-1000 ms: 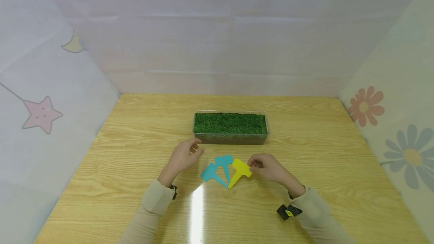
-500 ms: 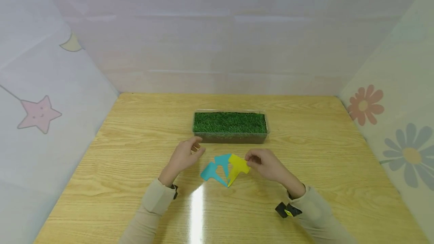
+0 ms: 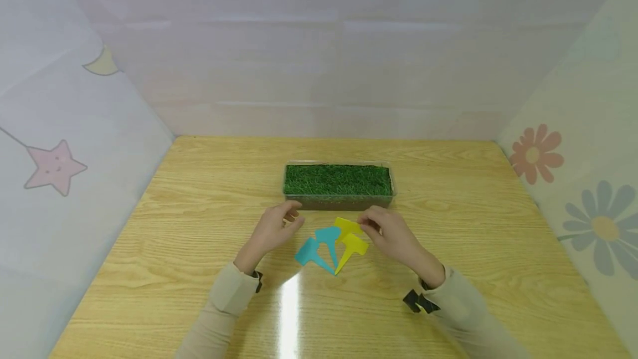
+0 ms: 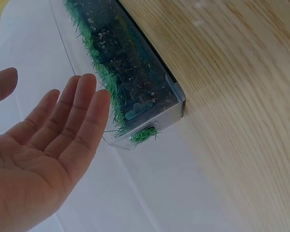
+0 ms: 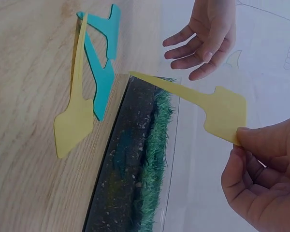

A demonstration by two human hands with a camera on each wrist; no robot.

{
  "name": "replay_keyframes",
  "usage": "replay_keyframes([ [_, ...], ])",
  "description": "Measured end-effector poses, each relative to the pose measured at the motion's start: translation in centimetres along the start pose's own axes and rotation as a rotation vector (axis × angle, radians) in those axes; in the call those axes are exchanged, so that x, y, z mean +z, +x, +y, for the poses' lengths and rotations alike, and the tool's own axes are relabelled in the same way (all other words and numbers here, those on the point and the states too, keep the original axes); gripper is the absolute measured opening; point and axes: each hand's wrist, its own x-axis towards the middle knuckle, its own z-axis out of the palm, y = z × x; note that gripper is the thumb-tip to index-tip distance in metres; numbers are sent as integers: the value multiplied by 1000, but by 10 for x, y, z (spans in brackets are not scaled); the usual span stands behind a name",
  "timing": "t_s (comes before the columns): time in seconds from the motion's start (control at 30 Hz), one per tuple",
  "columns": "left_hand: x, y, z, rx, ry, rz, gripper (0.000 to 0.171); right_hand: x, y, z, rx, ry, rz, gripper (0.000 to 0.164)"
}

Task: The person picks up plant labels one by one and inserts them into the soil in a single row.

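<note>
We've got a yellow tag (image 5: 227, 113) pinched in our right hand (image 3: 391, 232); left hand (image 3: 271, 230) loose, empty, near the planter (image 3: 344, 203)

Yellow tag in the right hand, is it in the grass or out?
Out: the right hand pinches the yellow tag by a corner, its pointed stem visible to the tip.

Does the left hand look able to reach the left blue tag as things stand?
Probably yes: the left hand holds nothing, and the left blue tag lies near it on the table, with nothing visible in between.
</note>
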Motion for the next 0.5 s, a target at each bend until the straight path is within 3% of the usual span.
replay_keyframes([
  [0.13, 0, 1, 1, 31, 6, -20, 35, 0, 4, -2, -41, -28, 23, 11],
  [0.37, -1, 3, 4, 197, 48, -37, 32, -1, 11, -6, -86, -101, 26, 10],
  [0.5, 0, 4, 4, 249, 60, -21, 29, 0, 13, -6, -116, -132, 24, 11],
])
